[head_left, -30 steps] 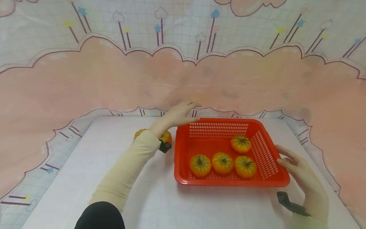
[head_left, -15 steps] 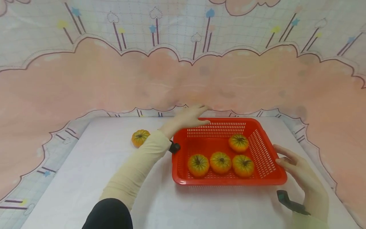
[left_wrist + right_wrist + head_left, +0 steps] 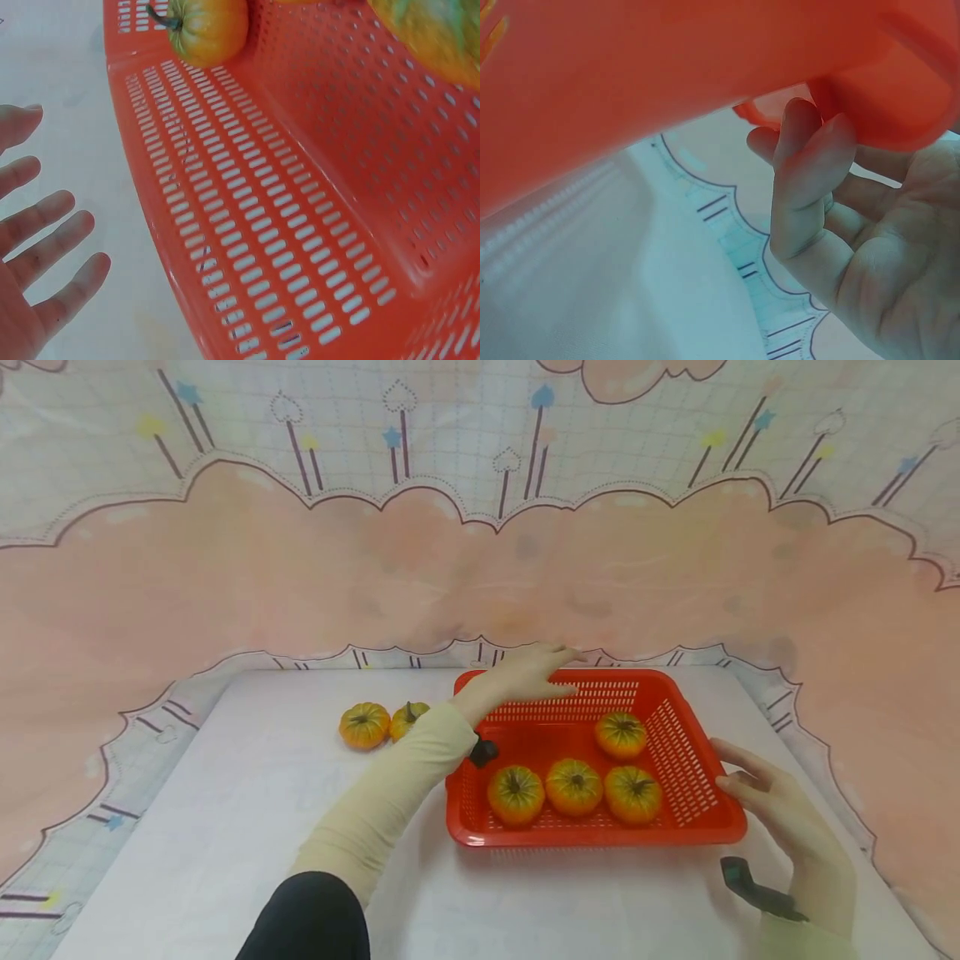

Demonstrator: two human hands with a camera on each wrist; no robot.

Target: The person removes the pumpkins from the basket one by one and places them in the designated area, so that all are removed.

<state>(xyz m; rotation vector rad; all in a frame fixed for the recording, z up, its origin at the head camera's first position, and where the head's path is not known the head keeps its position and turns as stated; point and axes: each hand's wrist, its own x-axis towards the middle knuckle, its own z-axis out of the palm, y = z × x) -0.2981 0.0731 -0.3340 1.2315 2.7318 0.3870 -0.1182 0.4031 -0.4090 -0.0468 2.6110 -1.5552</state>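
A red perforated plastic basket (image 3: 585, 839) stands on the white table. Several small orange pumpkins (image 3: 573, 787) lie inside it. My left hand (image 3: 528, 675) hovers at the basket's back left rim, fingers spread and holding nothing. In the left wrist view, that hand (image 3: 37, 255) is apart from the basket wall (image 3: 247, 225). My right hand (image 3: 787, 814) is at the basket's right rim, and in the right wrist view its curled fingers (image 3: 806, 180) and thumb grip the rim. Two more pumpkins (image 3: 365, 727) sit on the table at left, one partly covered by my left sleeve.
The white table (image 3: 247, 827) extends left and in front of the basket. A pink patterned cloth backdrop (image 3: 375, 568) rises behind the table and along both sides. My left forearm (image 3: 390, 802) crosses in front of the table's left part. Black straps are on both wrists.
My left hand has moved right along the basket's back rim, and the two pumpkins at left are less covered by the arm. The right hand stays at the right rim. The view has shifted slightly.
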